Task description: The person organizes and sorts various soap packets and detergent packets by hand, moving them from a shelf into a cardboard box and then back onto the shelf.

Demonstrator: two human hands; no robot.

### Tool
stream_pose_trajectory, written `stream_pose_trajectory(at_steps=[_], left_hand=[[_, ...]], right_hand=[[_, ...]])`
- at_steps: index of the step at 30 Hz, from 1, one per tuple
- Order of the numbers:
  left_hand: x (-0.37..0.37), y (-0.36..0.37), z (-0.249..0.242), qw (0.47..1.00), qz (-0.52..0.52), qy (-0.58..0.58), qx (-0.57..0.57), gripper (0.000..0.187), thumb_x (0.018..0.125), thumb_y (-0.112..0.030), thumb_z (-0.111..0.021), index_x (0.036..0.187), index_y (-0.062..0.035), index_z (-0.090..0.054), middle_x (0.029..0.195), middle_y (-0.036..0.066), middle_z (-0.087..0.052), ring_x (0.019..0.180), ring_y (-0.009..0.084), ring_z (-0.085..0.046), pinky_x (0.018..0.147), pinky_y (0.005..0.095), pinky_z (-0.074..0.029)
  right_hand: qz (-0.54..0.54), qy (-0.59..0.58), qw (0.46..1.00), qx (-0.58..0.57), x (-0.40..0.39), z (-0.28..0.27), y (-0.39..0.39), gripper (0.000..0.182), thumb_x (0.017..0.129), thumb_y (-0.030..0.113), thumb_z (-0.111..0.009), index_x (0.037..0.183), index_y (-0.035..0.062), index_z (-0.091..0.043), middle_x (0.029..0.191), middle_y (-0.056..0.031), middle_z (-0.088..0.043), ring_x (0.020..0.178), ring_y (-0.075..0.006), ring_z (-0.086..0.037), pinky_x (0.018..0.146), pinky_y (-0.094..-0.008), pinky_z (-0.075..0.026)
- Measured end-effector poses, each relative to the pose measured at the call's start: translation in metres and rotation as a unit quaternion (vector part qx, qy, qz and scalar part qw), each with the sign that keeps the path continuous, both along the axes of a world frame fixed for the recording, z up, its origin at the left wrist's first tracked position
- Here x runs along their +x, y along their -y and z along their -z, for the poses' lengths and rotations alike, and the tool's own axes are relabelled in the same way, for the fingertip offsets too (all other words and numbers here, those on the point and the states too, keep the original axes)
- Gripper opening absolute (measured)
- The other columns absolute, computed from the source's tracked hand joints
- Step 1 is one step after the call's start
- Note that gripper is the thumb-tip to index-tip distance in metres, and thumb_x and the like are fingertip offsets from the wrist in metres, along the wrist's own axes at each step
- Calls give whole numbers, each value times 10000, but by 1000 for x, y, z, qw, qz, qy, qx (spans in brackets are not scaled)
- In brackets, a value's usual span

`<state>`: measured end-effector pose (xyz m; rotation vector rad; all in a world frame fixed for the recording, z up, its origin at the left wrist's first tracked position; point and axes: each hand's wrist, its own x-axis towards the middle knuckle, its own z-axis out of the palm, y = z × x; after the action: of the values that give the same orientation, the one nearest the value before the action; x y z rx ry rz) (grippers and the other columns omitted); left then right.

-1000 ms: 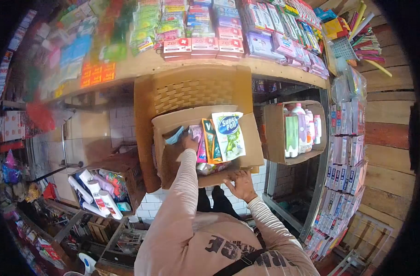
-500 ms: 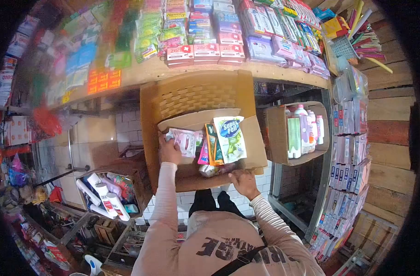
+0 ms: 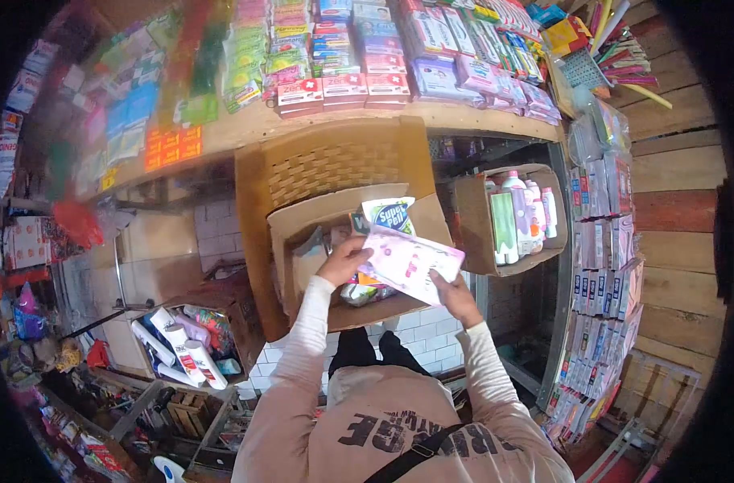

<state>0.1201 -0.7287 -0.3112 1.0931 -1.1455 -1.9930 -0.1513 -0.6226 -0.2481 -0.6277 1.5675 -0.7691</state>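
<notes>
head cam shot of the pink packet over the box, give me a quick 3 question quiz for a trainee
1. True or false: both hands hold the pink packet.
2. Which pouch stands in the cardboard box behind the packet? A) Super Pell pouch B) a blue one C) a black one
3. What does the box of bottles sit under?

Key: 1 true, left hand and right hand. 2 A. 3 the wooden counter.

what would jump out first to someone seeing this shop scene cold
Dead centre, both hands, left hand and right hand, hold a pale pink packet over an open cardboard box of sachets. Behind it a green Super Pell pouch sticks up, and above, a wooden shelf is crammed with colourful packets.
</notes>
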Motion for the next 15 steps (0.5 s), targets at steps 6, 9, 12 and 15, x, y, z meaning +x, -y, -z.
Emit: stream_pose_trajectory(at_steps=[6,9,12,15], left_hand=[[-66,30,61,904,46,418,68,1023,576,-687,-792,1281,13,-553,1239,226,-616,1155,366,-589,997,415,-463],[-106,6,119,819,-40,573,4,1071,527,-618,-851,1326,12,-516,1241,204,-624,1122,333,-610,982,376,-480],[-105,7,127,767,-62,633,-85,992,521,-593,-857,1276,-17,-569,1245,188,-626,1127,313,-611,971,378,-483],[-98,16,144,888,-11,459,-32,836,553,-537,-854,1229,-111,-609,1181,159,-664,1094,313,-625,945,407,-487]], right_hand=[[49,-211,974,-72,-37,-44,-41,260,952,216,-632,939,-35,-696,814,-36,-689,712,-93,-594,614,-280,-477],[97,-226,967,-72,-51,-43,-61,260,946,214,-644,950,-43,-689,824,-42,-690,742,-78,-588,621,-264,-469],[151,-202,966,-62,-48,-46,-70,320,927,287,-677,855,-25,-670,737,9,-625,646,-54,-508,535,-256,-399],[139,-267,954,-4,-40,-40,-77,287,930,260,-676,854,-17,-679,732,-12,-648,642,-76,-546,534,-266,-428]])
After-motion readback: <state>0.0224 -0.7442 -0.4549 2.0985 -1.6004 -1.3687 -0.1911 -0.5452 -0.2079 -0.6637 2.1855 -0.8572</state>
